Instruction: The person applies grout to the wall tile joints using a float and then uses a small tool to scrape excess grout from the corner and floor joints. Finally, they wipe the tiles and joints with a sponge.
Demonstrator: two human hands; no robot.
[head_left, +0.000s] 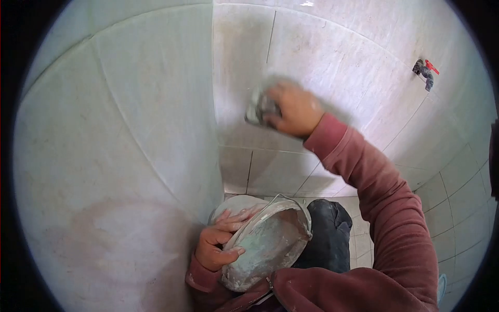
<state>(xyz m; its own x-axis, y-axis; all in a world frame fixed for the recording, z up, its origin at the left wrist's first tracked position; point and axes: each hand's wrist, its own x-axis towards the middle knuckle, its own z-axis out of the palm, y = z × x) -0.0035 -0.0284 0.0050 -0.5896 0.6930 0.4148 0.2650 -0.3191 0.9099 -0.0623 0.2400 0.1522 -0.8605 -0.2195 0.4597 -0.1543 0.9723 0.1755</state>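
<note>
My left hand (217,244) grips the rim of a pale, paste-smeared bucket (267,247), thumb inside and fingers round the outside. The bucket is tilted so its mouth faces up toward me, and whitish residue coats its inner wall. A thin wire handle (283,197) lies across its far edge. Up at the wall, my right hand (293,109) is closed on a greyish pad (254,108) with pale smears, pressed to or very near the tiles. Motion blur hides what kind of pad it is.
Tiled walls (156,78) meet in a corner ahead of me. A tap with a red lever (427,70) sticks out of the wall at upper right. My dark-trousered leg (327,236) is beside the bucket, above the tiled floor (362,244).
</note>
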